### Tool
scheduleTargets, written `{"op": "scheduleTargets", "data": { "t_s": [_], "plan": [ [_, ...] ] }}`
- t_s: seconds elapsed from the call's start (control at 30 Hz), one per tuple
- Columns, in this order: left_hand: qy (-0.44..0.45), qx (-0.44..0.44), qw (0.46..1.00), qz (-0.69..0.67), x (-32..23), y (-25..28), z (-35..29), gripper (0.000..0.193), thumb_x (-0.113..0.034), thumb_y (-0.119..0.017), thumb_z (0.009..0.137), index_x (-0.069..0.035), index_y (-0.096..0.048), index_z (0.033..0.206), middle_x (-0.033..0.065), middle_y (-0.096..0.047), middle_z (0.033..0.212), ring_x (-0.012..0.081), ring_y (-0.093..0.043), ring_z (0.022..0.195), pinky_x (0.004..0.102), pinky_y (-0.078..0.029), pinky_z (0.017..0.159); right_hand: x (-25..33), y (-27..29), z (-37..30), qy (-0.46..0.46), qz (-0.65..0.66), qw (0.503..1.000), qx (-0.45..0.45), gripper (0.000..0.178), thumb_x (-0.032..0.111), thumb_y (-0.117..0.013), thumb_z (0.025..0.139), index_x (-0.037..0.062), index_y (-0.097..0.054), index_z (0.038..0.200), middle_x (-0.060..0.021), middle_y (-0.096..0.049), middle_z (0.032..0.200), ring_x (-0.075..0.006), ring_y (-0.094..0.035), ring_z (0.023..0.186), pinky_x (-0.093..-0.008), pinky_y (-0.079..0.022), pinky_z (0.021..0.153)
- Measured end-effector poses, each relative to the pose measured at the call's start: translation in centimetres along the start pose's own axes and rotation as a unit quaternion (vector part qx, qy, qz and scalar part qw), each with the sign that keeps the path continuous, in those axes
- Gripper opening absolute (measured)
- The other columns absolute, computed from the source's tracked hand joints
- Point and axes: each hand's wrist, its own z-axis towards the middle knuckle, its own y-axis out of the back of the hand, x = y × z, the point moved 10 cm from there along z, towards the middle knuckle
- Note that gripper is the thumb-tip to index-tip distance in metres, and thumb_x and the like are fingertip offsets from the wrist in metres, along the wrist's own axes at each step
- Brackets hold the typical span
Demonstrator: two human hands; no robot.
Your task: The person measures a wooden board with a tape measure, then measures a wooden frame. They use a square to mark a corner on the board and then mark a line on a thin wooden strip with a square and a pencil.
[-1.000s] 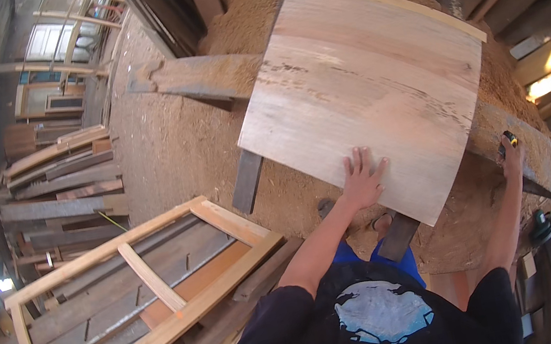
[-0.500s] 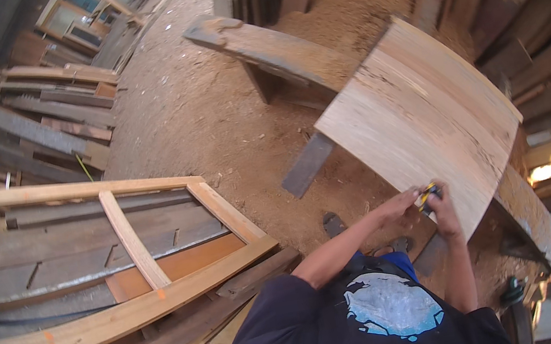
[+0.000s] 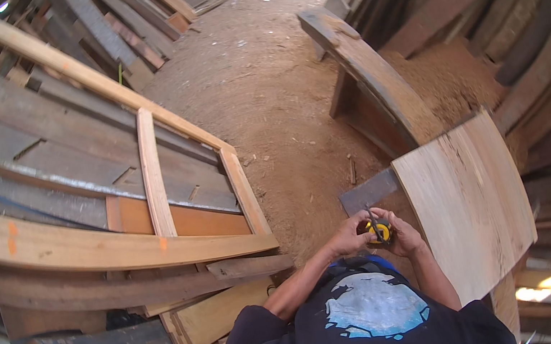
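Both my hands are together in front of my body, at the left edge of a wide wooden panel. My right hand is closed round a yellow and black tape measure. My left hand grips the tape measure from its other side, with its fingers bent against it. A thin dark strip stands up between the fingers; I cannot tell whether it belongs to the tape measure. The panel lies across a wooden bench, its grain running lengthwise.
On the left, a light wooden frame with a crossbar rests on stacked boards. A dark board end juts out from under the panel. Planks lean along the right side. Sawdust covers the ground.
My view has turned to the right-hand side less and toward the frame more. My hands have come off the panel's near edge toward my body, still holding the tape measure.
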Motion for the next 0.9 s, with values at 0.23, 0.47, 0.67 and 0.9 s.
{"op": "scheduleTargets", "data": {
  "t_s": [0.23,0.47,0.67,0.9],
  "plan": [
    [-0.125,-0.134,0.931,0.315,-10.4,4.4,-1.1,0.05,-0.002,-0.079,0.076,-0.006,-0.063,0.123,0.0134,-0.068,0.114,0.0333,-0.064,0.108,0.0406,-0.051,0.094,3.4,-5.6,6.2,-0.088,-0.095,0.983,0.129,0.056,0.043,-0.055,0.102,0.0046,-0.049,0.143,-0.0107,-0.062,0.126,-0.0234,-0.064,0.11,-0.0382,-0.056,0.091],
    [-0.097,-0.177,0.888,0.412,-11.3,11.1,-2.8,0.044,-0.012,-0.081,0.077,-0.006,-0.064,0.116,0.0141,-0.067,0.108,0.0365,-0.061,0.106,0.0438,-0.049,0.094,0.9,-5.3,14.6,-0.159,-0.477,0.851,0.154,0.045,0.043,-0.063,0.098,0.0071,-0.066,0.125,-0.004,-0.068,0.095,-0.014,-0.062,0.087,-0.0309,-0.053,0.074],
    [-0.01,-0.326,0.875,0.357,-10.1,24.7,-5.2,0.054,-0.023,-0.082,0.083,-0.003,-0.058,0.127,0.0174,-0.067,0.107,0.0323,-0.065,0.101,0.0419,-0.053,0.088,-1.2,-8.3,26.3,-0.106,-0.465,0.867,0.144,0.044,0.036,-0.063,0.097,0.0035,-0.066,0.126,-0.007,-0.07,0.105,-0.016,-0.062,0.091,-0.0315,-0.052,0.078],
    [0.155,-0.336,0.92,-0.131,-5.2,38.9,-8.8,0.033,-0.028,-0.067,0.1,-0.004,-0.058,0.121,0.0006,-0.063,0.092,0.01,-0.059,0.074,0.0243,-0.052,0.07,-1.1,-19.3,39.8,-0.088,-0.618,0.765,0.162,0.052,0.039,-0.07,0.093,-0.0015,-0.063,0.126,-0.015,-0.069,0.114,-0.0219,-0.065,0.099,-0.037,-0.052,0.086]
  ]
}}
